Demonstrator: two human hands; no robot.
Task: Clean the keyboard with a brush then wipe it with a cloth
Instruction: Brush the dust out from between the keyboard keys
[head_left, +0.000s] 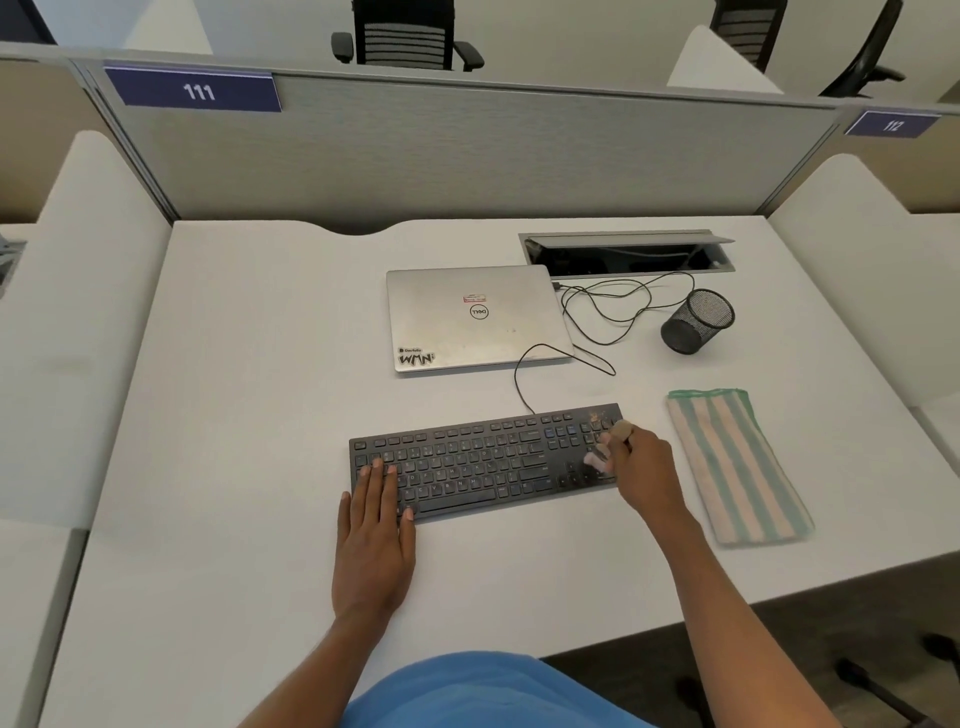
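Your left hand (376, 512) flat on keyboard (483, 462), pinning it steady; your right hand (641, 467) grips brush (621, 428) over number pad; cloth (737, 465) parked beside, ready for wiping.

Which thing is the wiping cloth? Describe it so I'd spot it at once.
On the white desk, find the black keyboard. Right of it, beyond the right hand, lies the cloth. It alone is fabric, striped pale green and pink.

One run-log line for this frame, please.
phase: brushing | left hand: flat on keyboard, left end | right hand: grips brush over right end | cloth: on desk right of keyboard, untouched
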